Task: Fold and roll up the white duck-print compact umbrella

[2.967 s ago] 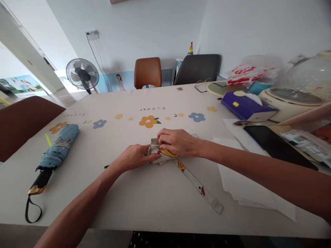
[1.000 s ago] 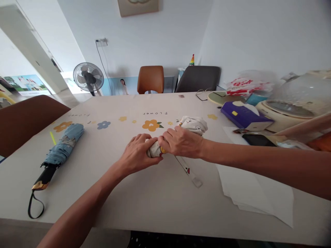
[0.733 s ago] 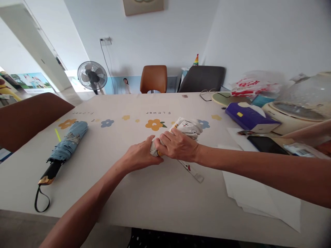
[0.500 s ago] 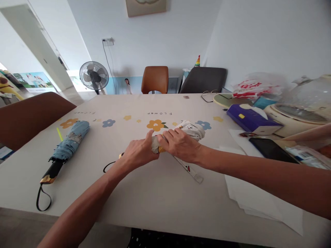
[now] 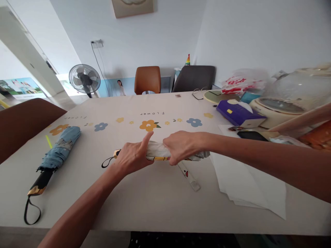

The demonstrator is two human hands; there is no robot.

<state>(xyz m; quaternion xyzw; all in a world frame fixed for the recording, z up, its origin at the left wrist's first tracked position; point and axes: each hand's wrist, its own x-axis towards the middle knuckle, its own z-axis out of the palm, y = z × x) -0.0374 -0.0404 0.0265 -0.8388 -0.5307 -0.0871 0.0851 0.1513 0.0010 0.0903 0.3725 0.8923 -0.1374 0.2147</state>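
Observation:
A folded white umbrella [image 5: 158,151] with cartoon prints lies crosswise just above the table, held in both hands. My left hand [image 5: 131,157] grips its handle end, thumb raised; a black wrist loop [image 5: 106,163] sticks out to the left. My right hand [image 5: 182,146] is wrapped around the rolled canopy. The umbrella's closing strap [image 5: 189,176] hangs loose down to the tablecloth below my right hand.
A folded blue umbrella [image 5: 55,154] lies at the left on the flower-print tablecloth [image 5: 144,196]. White paper sheets [image 5: 245,182] lie at the right, with a purple tissue box [image 5: 238,113], a phone [image 5: 252,135] and a cooker [image 5: 284,103] behind. Chairs stand round the table.
The white umbrella has turned from pointing away from me to lying crosswise. My right hand slid along the canopy and pressed it flat; the handle end and wrist loop now show at the left.

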